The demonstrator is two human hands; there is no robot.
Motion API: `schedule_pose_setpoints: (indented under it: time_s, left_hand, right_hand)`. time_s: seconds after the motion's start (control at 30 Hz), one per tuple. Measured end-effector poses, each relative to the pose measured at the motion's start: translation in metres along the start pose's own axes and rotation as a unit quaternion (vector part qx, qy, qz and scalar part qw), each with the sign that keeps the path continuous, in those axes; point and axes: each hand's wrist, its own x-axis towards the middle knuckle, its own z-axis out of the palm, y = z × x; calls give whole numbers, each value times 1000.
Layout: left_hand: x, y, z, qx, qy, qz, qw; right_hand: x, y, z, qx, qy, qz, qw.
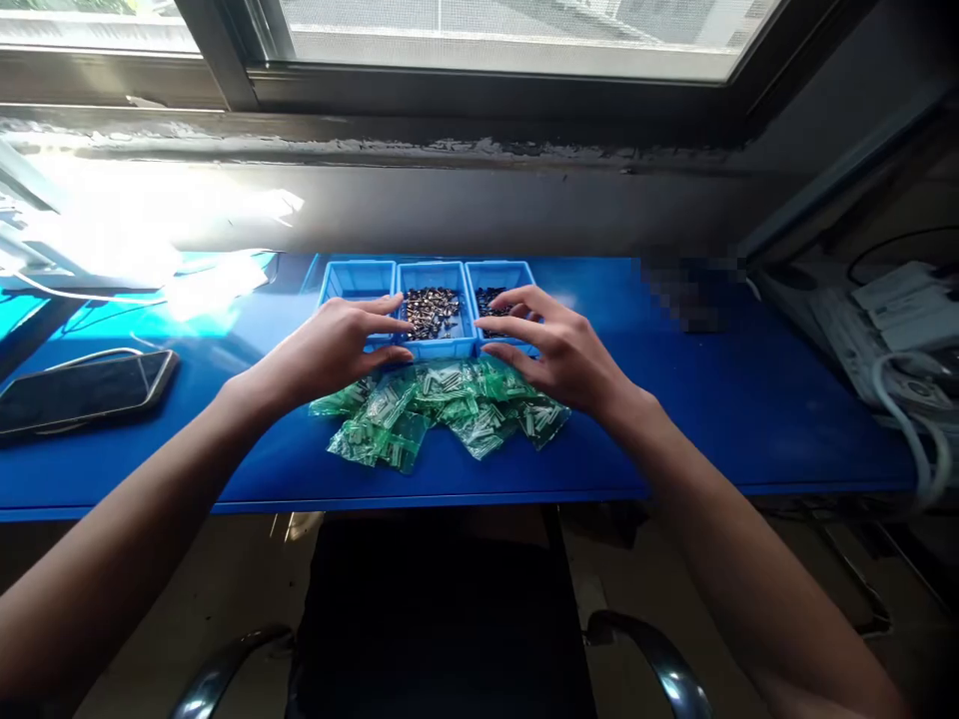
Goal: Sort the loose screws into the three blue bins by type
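Observation:
Three blue bins stand side by side on the blue table. My left hand (351,342) is open, fingers apart, over the front of the left bin (360,270), its fingertips near the wall of the middle bin (442,349). Small metallic screws (431,312) lie in that middle bin. Over the right bin (500,270), which holds dark small parts (490,300), my right hand (550,343) is open with its fingers spread. In front of the bins lies a pile of green-tinted clear bags (450,399) with small metal pieces inside. Neither hand holds anything.
A phone (86,389) lies at the left of the table (599,459), near a white cable (97,355). Papers and a white cable (910,419) are at the far right. Behind the table is a window wall (450,205); a chair (442,619) is in front.

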Motion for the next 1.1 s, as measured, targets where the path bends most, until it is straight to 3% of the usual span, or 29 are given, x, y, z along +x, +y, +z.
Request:
schedule_pose_setpoints:
  time_s: [0.1,0.3,0.47,0.67,0.8,0.97,1.1]
  left_hand:
    - [5,-10,-1,7,20,38,999]
    - [3,-22,3,29,52,130,990]
    - [-2,-15,11,79,108,139,981]
    - [-6,-14,11,123,79,119,982]
    - [-8,-19,10,95,86,112,985]
    - [-7,-19,11,86,88,111,986]
    - [-7,-19,13,90,96,116,985]
  right_hand:
    - [15,14,14,48,-31,-15,998]
    - [8,8,25,23,2,-14,1000]
    - [-1,2,31,83,32,19,996]
    - [-2,-2,25,21,55,8,998]
    - [3,-41,16,1,106,-68,992]
    - [7,-111,37,-62,-65,-168,982]
    - [9,-131,55,-108,-118,-98,982]
